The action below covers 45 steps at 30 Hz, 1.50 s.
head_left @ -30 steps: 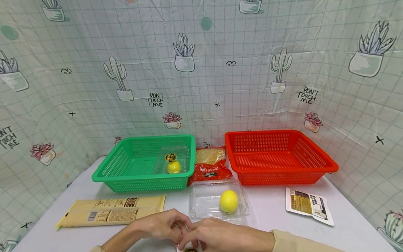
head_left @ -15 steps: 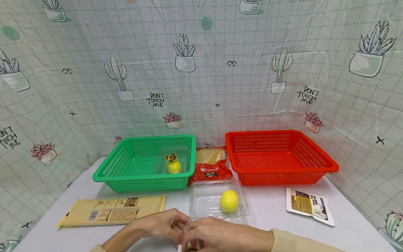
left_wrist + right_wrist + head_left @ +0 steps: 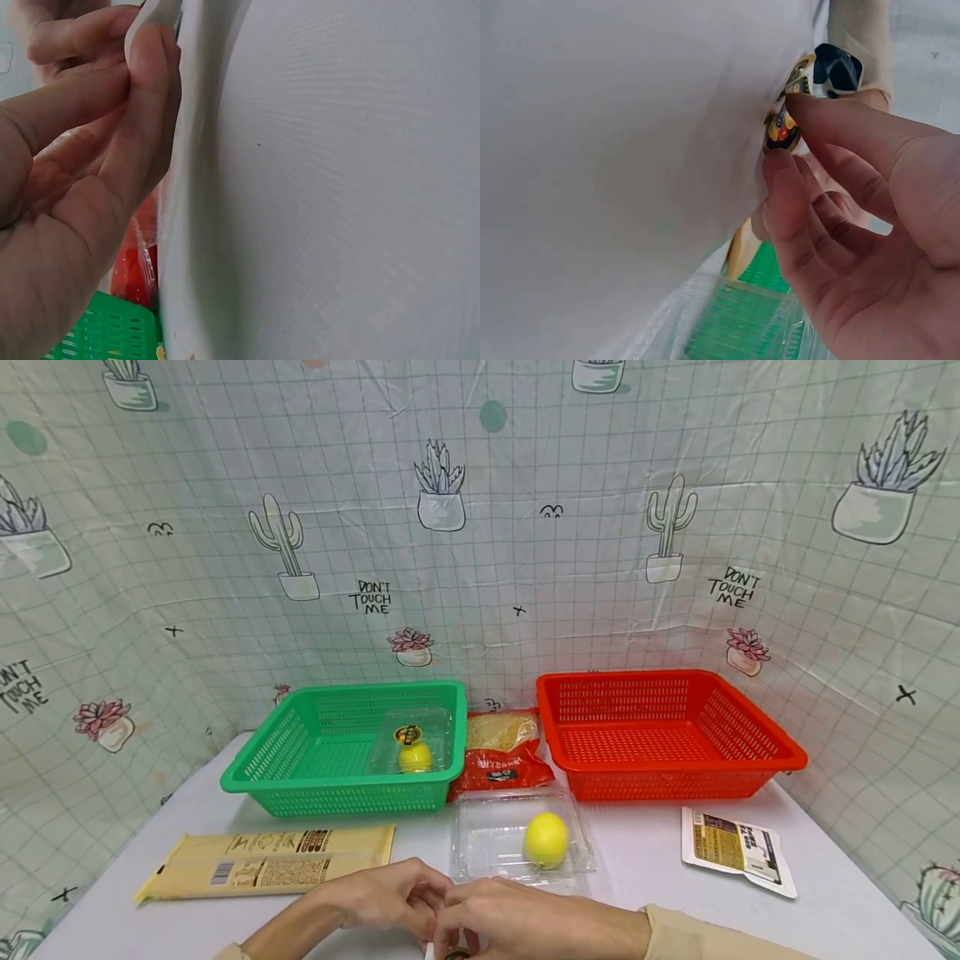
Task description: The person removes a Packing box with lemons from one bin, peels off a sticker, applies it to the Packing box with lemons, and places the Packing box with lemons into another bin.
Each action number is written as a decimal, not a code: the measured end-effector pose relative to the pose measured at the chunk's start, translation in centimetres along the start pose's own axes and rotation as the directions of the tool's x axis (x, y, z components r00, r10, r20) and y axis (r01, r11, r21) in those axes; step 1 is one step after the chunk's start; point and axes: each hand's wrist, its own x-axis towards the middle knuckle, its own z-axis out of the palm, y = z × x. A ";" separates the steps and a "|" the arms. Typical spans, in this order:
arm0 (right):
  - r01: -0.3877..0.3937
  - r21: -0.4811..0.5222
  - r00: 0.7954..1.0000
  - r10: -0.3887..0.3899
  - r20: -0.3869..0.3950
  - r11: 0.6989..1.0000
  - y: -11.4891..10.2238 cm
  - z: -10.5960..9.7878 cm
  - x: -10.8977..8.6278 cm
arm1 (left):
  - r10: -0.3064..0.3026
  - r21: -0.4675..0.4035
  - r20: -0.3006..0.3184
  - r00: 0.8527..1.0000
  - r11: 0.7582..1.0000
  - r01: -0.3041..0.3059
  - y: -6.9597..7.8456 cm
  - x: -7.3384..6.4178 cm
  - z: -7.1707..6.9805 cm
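Observation:
My left hand (image 3: 393,897) pinches a small white backing sheet (image 3: 156,13) between thumb and finger, at the front edge of the head view. Beside it, my right hand (image 3: 517,920) pinches a round sticker (image 3: 783,126), dark with a gold rim and coloured fruit print, at that sheet. Both hands' fingertips nearly meet, and in the head view they hide most of the sticker. Just beyond the hands lies a clear plastic box (image 3: 487,839) with a yellow lemon (image 3: 546,841) in its right part.
A green basket (image 3: 345,785) at back left holds another clear box (image 3: 386,743) with a lemon and a round sticker. A red basket (image 3: 675,768) stands at back right, a red food bag (image 3: 501,760) between them. A tan packet (image 3: 270,860) lies left, a pouch (image 3: 738,852) right.
The right fingertips have shifted slightly at the sticker, and less of the sticker and white sheet shows in the head view. The boxes, baskets and packets stay put.

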 end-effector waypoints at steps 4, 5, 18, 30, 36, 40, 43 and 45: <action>0.003 0.006 1.000 -0.003 -0.002 1.000 0.0 0.0 0.2 | -0.001 0.009 -0.006 1.000 1.000 0.001 0.1 0.0 0.0; 0.006 -0.002 1.000 -0.006 -0.006 1.000 0.0 0.0 0.2 | 0.003 0.019 -0.012 1.000 1.000 -0.003 0.1 0.0 0.0; -0.009 -0.062 0.999 0.005 -0.053 0.998 0.2 -0.7 -0.3 | 0.011 0.134 -0.089 0.996 0.991 0.001 0.4 0.0 0.3; -0.035 0.078 0.988 0.046 -0.146 0.996 0.4 -3.3 -1.8 | 0.041 0.230 -0.116 0.992 0.973 -0.014 0.7 -0.3 0.5; -0.125 0.110 0.965 0.147 -0.217 0.986 1.0 -5.5 -3.3 | 0.079 0.389 -0.165 0.983 0.921 -0.009 1.7 -0.8 0.1; -0.137 0.108 0.954 0.160 -0.254 0.985 1.6 -6.6 -4.2 | 0.107 0.493 -0.192 0.975 0.870 0.001 2.8 -1.2 -0.1; -0.131 0.094 0.945 0.153 -0.291 0.987 2.0 -7.2 -4.6 | 0.141 0.521 -0.222 0.965 0.854 -0.005 3.7 -1.1 -0.1; -0.152 0.120 0.937 0.182 -0.299 0.981 2.2 -7.5 -4.8 | 0.174 0.541 -0.246 0.954 0.841 -0.014 4.3 -0.9 0.0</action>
